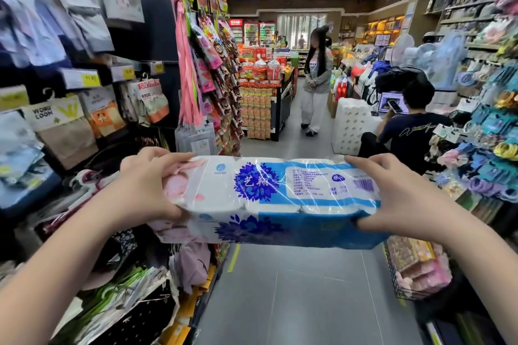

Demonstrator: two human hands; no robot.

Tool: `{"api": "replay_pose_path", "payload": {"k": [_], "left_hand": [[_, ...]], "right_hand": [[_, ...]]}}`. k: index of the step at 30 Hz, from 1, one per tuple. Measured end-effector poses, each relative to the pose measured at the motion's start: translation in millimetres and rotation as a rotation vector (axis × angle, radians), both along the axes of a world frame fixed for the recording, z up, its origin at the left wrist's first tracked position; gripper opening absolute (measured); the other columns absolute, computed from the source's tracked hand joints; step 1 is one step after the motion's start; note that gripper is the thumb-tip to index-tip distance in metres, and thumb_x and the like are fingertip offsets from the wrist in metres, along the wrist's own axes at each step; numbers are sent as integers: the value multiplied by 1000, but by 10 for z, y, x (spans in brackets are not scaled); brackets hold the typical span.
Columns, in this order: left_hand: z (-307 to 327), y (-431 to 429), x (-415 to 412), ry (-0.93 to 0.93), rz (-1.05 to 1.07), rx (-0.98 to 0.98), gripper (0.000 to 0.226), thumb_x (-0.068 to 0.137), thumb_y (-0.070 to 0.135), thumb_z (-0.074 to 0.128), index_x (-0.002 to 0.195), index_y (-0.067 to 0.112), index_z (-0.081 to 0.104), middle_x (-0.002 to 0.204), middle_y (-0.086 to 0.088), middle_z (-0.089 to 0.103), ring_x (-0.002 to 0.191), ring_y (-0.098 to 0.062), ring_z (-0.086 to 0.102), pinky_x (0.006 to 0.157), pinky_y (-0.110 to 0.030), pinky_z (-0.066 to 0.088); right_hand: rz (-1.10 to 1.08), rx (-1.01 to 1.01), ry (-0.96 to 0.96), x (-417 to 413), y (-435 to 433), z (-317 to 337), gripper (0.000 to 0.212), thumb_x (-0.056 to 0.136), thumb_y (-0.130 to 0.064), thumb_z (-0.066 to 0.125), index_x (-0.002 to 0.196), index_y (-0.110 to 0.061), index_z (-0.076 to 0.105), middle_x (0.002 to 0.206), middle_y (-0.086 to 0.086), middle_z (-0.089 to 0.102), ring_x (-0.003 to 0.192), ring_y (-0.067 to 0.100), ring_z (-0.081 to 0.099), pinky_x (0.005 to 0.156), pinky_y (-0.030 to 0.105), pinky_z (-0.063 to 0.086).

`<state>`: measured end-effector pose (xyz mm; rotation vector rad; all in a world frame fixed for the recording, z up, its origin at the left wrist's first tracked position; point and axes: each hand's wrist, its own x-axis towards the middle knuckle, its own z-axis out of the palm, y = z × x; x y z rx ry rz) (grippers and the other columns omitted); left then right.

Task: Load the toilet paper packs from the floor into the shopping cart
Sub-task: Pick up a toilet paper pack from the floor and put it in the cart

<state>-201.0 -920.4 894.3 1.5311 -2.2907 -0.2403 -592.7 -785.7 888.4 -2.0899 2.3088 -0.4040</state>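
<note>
Shop aisle [308, 288], toilet paper pack [269, 199] lengthwise left-right, left hand [145, 185], right hand [398, 196] grip clamped on ends

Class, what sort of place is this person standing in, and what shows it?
Probably a small supermarket: yellow price tags on the left, a stacked snack display ahead, and drinks fridges at the back.

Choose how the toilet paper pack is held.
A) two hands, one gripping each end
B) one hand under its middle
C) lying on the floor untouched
A: the left hand and the right hand each grip one end of the toilet paper pack.
</note>
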Motion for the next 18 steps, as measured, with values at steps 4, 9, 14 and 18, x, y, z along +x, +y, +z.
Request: {"api": "replay_pose_path", "payload": {"k": [4,9,14,18], "left_hand": [[-61,32,147,8,37,23,111,46,38,91,143,54,41,134,12,34,126,-20,31,106,-38,36],[-170,140,432,-5,130,51,111,46,40,91,144,54,40,139,7,34,131,-26,31,110,-44,36],[-305,439,714,-2,265,94,112,41,44,86,143,53,42,140,6,36,131,-27,32,113,-46,37],[-428,784,806,27,424,108,115,34,51,81,142,53,43,140,7,36,132,-29,32,115,-48,34]], "right_hand": [[33,23,-1,106,-134,-7,114,51,-64,69,152,-53,18,138,-11,35,121,15,50,101,36,49],[102,43,-2,334,-367,-114,116,49,-65,69,152,-55,16,136,-10,38,120,16,50,101,36,49],[236,83,-2,530,-608,-256,114,48,-66,65,150,-56,16,137,-9,39,119,19,50,101,38,49],[381,110,-27,641,-831,-301,112,50,-62,65,151,-55,17,134,-11,37,117,18,51,98,35,50]]}}
